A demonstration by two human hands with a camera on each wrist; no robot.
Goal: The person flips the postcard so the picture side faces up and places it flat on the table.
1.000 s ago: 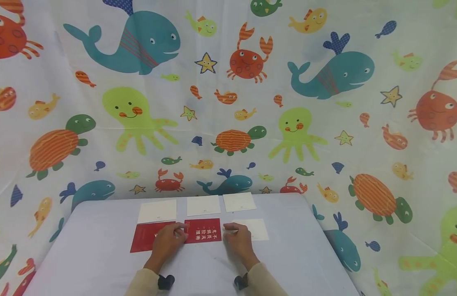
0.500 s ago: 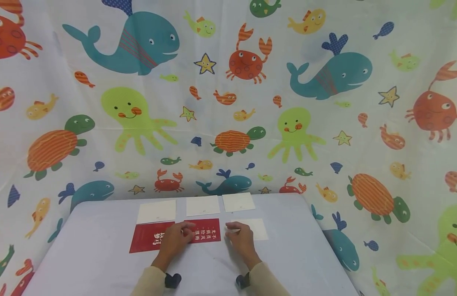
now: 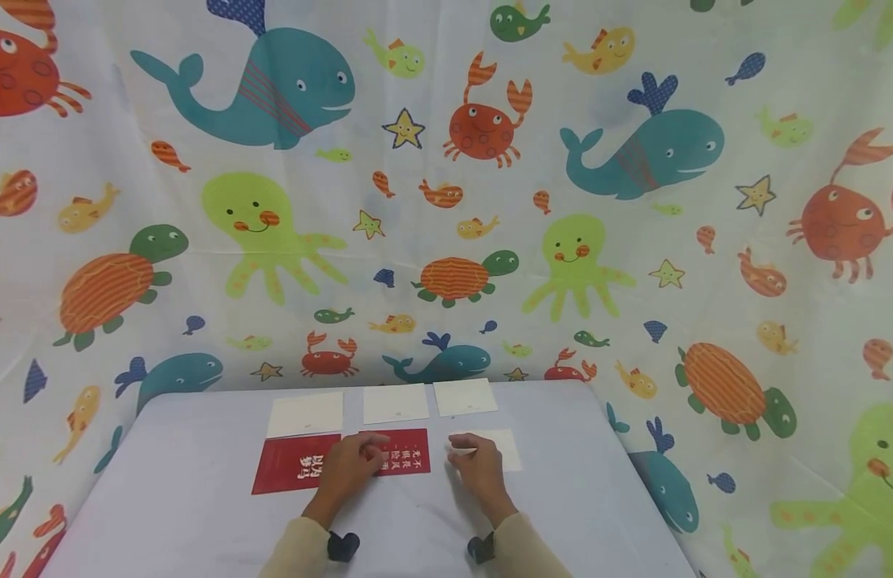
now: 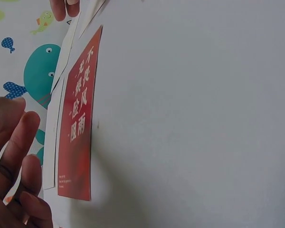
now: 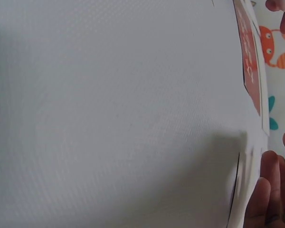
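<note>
Your left hand [image 3: 349, 472] is part-open, its fingers loosely bent and holding nothing, above the facing edges of the left red card [image 3: 282, 464] and the middle red card [image 3: 410, 456]. Your right hand [image 3: 481, 472], likewise loosely bent and holding nothing, partly hides the near white card [image 3: 507, 451] on the right. Farther out, three white cards [image 3: 396, 404] lie along the far side of the white table [image 3: 584, 506], before a sea-animal curtain [image 3: 417, 233].

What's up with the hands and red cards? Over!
Left hand and right hand: both holding nothing. Left red card, right red card: lying on table. In the way: left hand partly hides both cards in head view. Over.
</note>
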